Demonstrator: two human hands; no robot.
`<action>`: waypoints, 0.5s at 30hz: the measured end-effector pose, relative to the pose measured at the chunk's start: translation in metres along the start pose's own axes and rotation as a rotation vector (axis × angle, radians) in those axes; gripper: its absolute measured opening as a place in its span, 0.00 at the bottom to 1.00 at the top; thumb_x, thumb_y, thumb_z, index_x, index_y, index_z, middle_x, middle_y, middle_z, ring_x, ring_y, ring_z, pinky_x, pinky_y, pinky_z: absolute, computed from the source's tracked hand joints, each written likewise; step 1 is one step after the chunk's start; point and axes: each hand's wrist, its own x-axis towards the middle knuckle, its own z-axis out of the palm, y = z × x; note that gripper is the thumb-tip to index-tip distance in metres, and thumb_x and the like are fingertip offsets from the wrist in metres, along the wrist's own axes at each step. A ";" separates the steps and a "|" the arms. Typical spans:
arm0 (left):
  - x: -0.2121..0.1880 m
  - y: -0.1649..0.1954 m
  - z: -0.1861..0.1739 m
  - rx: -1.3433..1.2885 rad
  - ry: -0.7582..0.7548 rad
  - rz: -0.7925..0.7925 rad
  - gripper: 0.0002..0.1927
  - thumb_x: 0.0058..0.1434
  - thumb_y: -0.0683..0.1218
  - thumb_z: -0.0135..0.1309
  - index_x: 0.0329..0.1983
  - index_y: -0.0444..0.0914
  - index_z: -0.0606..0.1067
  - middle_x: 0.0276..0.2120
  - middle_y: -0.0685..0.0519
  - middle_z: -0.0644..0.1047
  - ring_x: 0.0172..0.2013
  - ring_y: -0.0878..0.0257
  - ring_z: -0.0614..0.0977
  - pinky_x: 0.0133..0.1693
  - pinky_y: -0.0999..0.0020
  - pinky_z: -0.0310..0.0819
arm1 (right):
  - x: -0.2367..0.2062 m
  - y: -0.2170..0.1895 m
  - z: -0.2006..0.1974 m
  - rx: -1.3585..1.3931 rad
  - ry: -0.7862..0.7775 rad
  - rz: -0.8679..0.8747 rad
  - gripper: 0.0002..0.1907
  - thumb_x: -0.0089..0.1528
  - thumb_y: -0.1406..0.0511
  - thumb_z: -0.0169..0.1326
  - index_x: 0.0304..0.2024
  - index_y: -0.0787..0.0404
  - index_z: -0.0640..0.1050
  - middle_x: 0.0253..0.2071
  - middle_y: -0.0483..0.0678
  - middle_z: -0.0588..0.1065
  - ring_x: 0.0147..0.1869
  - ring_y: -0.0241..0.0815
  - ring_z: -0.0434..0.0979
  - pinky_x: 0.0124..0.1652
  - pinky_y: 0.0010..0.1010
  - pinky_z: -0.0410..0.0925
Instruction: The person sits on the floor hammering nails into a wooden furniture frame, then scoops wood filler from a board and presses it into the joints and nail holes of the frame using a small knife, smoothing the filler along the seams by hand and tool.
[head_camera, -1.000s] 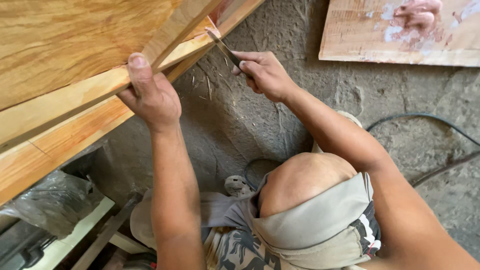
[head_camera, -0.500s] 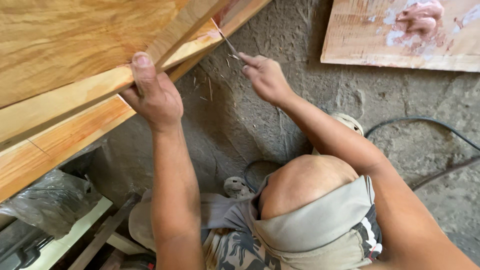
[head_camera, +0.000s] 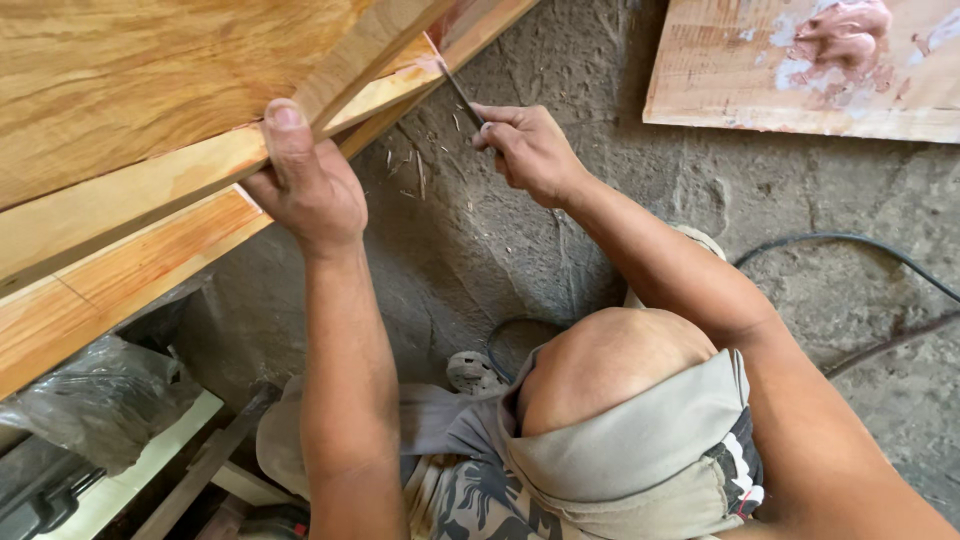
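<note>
A large wooden panel piece (head_camera: 150, 120) with light strips along its edge fills the upper left. My left hand (head_camera: 305, 180) grips the panel's lower edge strip, thumb on top. My right hand (head_camera: 525, 150) holds a thin metal blade tool (head_camera: 460, 95), its tip pressed against the end of the edge strip near a reddish patch. My bent knee (head_camera: 610, 365) in rolled grey trousers lies below the right arm.
A wooden board (head_camera: 800, 70) smeared with pinkish filler lies on the rough concrete floor at the upper right. A black cable (head_camera: 850, 245) curves across the floor at right. A plastic-wrapped bundle (head_camera: 90, 400) and wooden offcuts (head_camera: 200, 465) sit at lower left.
My right hand has shifted slightly with the blade along the end of the edge strip. The left hand keeps its hold on the panel edge.
</note>
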 end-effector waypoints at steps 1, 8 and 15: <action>0.000 -0.002 -0.001 -0.004 0.003 0.001 0.25 0.73 0.42 0.59 0.68 0.34 0.64 0.59 0.50 0.72 0.60 0.64 0.72 0.65 0.63 0.62 | -0.003 -0.001 0.000 0.043 -0.013 0.004 0.24 0.67 0.69 0.48 0.67 0.64 0.72 0.37 0.44 0.80 0.20 0.27 0.64 0.20 0.21 0.61; 0.001 -0.003 -0.001 0.012 0.007 0.001 0.19 0.75 0.41 0.58 0.63 0.32 0.65 0.55 0.50 0.72 0.57 0.62 0.72 0.63 0.63 0.63 | -0.016 -0.007 -0.023 -0.002 -0.005 0.003 0.23 0.68 0.70 0.47 0.67 0.64 0.74 0.39 0.47 0.80 0.21 0.28 0.64 0.19 0.22 0.59; 0.000 0.000 0.003 0.056 0.047 -0.016 0.14 0.74 0.40 0.57 0.57 0.29 0.68 0.51 0.49 0.75 0.53 0.63 0.74 0.62 0.63 0.66 | 0.002 0.008 -0.016 0.077 0.008 0.020 0.23 0.68 0.69 0.46 0.66 0.65 0.73 0.37 0.45 0.78 0.20 0.28 0.62 0.18 0.22 0.58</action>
